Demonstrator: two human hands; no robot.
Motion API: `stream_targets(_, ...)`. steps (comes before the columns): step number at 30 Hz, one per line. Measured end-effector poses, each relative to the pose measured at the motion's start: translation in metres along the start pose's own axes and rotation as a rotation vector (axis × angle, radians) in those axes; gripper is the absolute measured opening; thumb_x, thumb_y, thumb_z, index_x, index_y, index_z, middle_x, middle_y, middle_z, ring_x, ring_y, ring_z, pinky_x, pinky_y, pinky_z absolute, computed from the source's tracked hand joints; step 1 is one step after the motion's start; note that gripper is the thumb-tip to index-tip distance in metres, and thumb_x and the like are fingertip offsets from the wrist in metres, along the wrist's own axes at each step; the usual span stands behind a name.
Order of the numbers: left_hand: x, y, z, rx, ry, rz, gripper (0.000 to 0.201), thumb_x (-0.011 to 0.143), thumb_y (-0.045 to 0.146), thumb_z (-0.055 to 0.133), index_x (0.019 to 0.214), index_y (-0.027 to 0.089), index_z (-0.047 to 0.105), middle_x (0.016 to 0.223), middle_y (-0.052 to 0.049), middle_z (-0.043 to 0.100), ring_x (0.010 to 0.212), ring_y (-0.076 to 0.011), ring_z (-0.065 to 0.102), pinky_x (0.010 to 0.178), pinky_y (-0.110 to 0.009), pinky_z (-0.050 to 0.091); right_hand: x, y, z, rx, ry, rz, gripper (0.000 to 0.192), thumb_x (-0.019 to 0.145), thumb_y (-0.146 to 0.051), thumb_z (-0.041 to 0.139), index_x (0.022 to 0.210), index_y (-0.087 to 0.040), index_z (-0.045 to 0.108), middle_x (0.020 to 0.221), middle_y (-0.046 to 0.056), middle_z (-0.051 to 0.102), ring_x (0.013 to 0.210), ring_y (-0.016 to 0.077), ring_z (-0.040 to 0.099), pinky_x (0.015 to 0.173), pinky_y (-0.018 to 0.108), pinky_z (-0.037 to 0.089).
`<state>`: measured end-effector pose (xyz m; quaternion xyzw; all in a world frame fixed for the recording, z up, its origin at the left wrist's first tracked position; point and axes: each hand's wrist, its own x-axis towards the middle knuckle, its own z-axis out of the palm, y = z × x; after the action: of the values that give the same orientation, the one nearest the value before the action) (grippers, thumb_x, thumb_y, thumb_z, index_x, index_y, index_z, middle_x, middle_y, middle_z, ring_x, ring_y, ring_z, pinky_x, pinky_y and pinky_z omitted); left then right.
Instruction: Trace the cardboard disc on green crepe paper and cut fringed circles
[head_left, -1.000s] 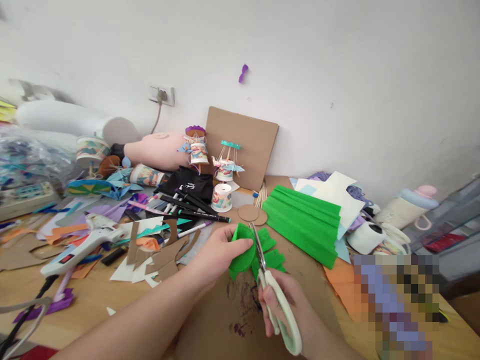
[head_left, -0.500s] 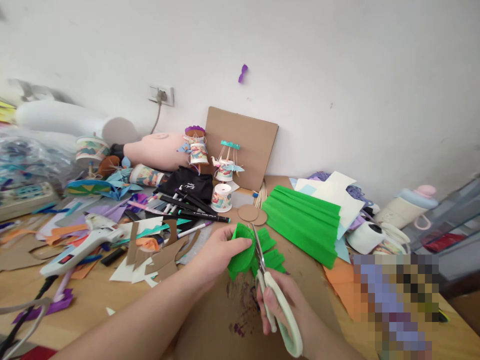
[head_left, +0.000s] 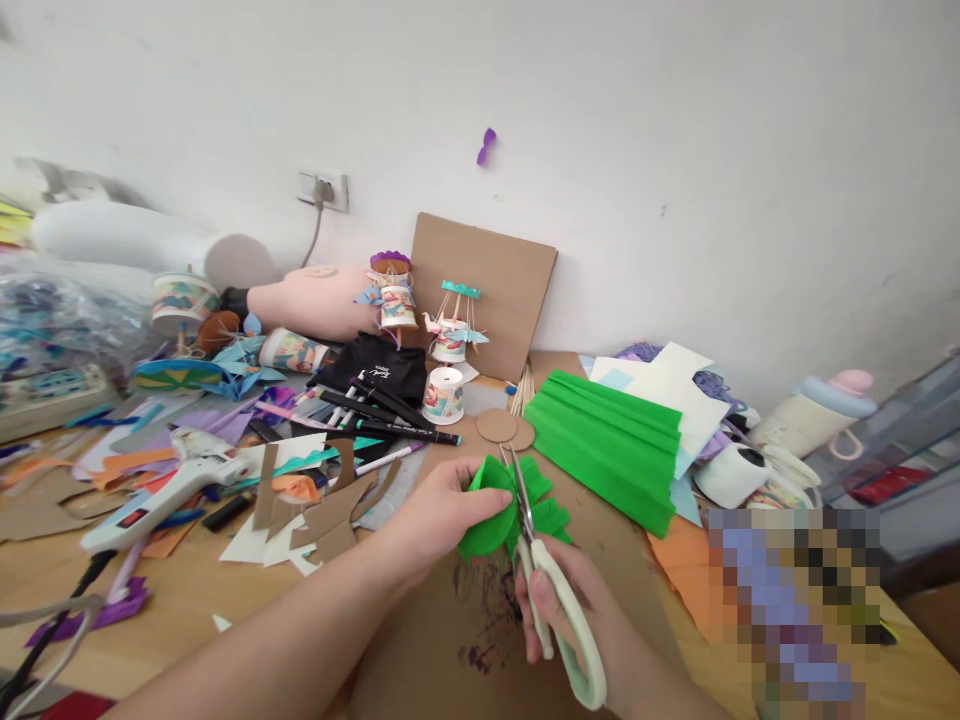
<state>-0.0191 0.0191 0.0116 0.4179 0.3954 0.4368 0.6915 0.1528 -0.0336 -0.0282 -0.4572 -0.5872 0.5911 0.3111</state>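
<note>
My left hand point(head_left: 450, 505) pinches a rounded piece of green crepe paper point(head_left: 487, 520) between thumb and fingers, over a brown cardboard sheet point(head_left: 420, 640). Closed round the pale handles of a pair of scissors point(head_left: 562, 620) is my right hand point(head_left: 581, 590). The blades point up and away, along the right edge of the green piece. Smaller green scraps point(head_left: 551, 520) lie just behind and to the right of the blades. Two round cardboard discs point(head_left: 504, 427) rest past the tips.
A larger pleated green sheet point(head_left: 604, 440) lies to the right. On the left are a glue gun point(head_left: 157, 495), cardboard offcuts point(head_left: 337, 520) and several black markers point(head_left: 382, 405). Decorated paper cups point(head_left: 443, 396) stand by a cardboard panel point(head_left: 487, 290) leaning on the wall. A bottle point(head_left: 810, 415) is far right.
The green piece has turned and shifted slightly right and down in my left hand. The scissors have moved a little right, their blades along the piece's edge.
</note>
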Motion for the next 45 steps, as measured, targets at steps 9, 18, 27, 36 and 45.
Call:
stream_targets(9,-0.0017,0.0035,0.0018,0.006,0.001,0.003,0.019,0.057,0.028,0.078,0.067,0.016,0.068,0.059,0.002,0.063,0.049,-0.0097,0.054,0.048,-0.020,0.041,0.0003,-0.0004,-0.0010,-0.007,-0.011,-0.013,0.059,0.077,-0.078,0.050,0.079,-0.019,0.046,0.060,-0.004,0.049,0.041,0.0079,0.048,0.041,0.020,0.033)
stream_targets(18,-0.0017,0.0050,0.0020,0.026,-0.016,-0.009,0.021,0.056,0.030,0.076,0.064,0.015,0.064,0.054,0.003,0.060,0.044,-0.0074,0.049,0.042,-0.018,0.035,-0.0007,0.0042,-0.0012,0.010,-0.004,-0.006,0.060,0.076,-0.078,0.049,0.083,-0.019,0.047,0.062,-0.005,0.047,0.043,0.0077,0.049,0.042,0.019,0.035)
stream_targets(27,0.0009,0.0028,0.0003,0.025,-0.050,-0.002,0.020,0.058,0.029,0.077,0.063,0.016,0.063,0.052,0.004,0.060,0.043,-0.0068,0.049,0.042,-0.017,0.035,0.0002,0.0018,-0.0013,0.002,-0.006,-0.016,0.060,0.076,-0.078,0.050,0.079,-0.019,0.046,0.060,-0.005,0.047,0.041,0.0067,0.048,0.040,0.018,0.034)
stream_targets(36,0.0013,0.0000,-0.0026,0.018,-0.050,0.016,0.019,0.059,0.029,0.078,0.067,0.015,0.067,0.058,0.002,0.064,0.048,-0.0082,0.053,0.047,-0.018,0.039,0.0033,-0.0037,0.0000,-0.023,0.002,0.017,0.062,0.072,-0.082,0.049,0.072,-0.020,0.043,0.048,-0.008,0.044,0.033,0.0064,0.044,0.034,0.017,0.030)
stream_targets(45,0.0008,0.0016,-0.0036,0.055,-0.050,0.024,0.021,0.060,0.032,0.077,0.066,0.015,0.065,0.056,0.003,0.061,0.046,-0.0076,0.048,0.044,-0.018,0.035,0.0032,-0.0014,0.0000,0.063,0.006,0.040,0.059,0.072,-0.077,0.056,0.071,-0.020,0.043,0.044,-0.010,0.042,0.032,0.0055,0.045,0.032,0.014,0.028)
